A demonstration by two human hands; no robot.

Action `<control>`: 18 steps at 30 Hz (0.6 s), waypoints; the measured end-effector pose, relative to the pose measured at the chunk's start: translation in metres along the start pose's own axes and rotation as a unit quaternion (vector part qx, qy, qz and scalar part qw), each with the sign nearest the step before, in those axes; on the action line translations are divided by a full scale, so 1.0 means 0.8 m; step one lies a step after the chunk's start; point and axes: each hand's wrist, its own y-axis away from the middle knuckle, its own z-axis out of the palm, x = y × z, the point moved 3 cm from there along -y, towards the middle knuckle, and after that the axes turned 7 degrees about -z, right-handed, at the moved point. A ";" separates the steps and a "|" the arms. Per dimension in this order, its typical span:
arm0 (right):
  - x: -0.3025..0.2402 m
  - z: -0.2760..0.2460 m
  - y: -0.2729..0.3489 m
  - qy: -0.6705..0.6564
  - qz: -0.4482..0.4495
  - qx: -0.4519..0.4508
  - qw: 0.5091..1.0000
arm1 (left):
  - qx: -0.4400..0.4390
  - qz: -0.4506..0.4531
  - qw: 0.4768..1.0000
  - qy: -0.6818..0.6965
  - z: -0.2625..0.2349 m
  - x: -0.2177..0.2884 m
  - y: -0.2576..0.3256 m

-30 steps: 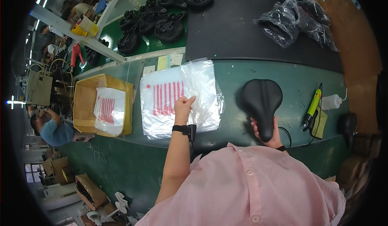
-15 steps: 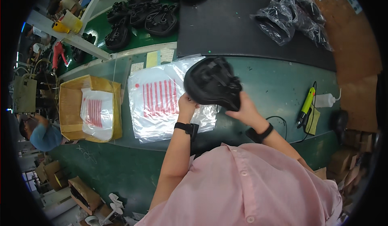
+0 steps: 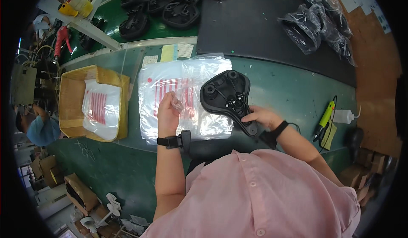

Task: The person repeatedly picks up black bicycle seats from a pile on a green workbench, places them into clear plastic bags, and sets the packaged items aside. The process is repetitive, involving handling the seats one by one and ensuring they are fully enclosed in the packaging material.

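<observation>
My right hand (image 3: 264,117) grips a black bicycle saddle (image 3: 219,103) by its narrow nose. The saddle's underside faces up, showing its rails and fittings, and its wide end points to the far left. Beside it, my left hand (image 3: 168,116) is closed in a pinch on a clear plastic bag (image 3: 187,70) at the top of a flat stack. Red printed stripes show on the bags. The saddle overlaps the right side of this stack.
Left of the bags stands a yellow box (image 3: 124,110) holding more striped bags. Several black saddles (image 3: 180,13) lie at the far left. Bagged saddles (image 3: 301,29) rest on a black mat (image 3: 246,25). A lime-green corded tool (image 3: 325,119) and a white squeeze bottle (image 3: 342,116) are at right.
My left hand has left the saddle and moved left onto the bags, pinching one. My right hand keeps the saddle, now lower and with its underside turned up.
</observation>
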 end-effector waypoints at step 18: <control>-0.078 0.096 -0.026 0.512 -0.191 0.076 0.834 | -0.234 0.431 0.611 -0.621 0.155 0.015 0.130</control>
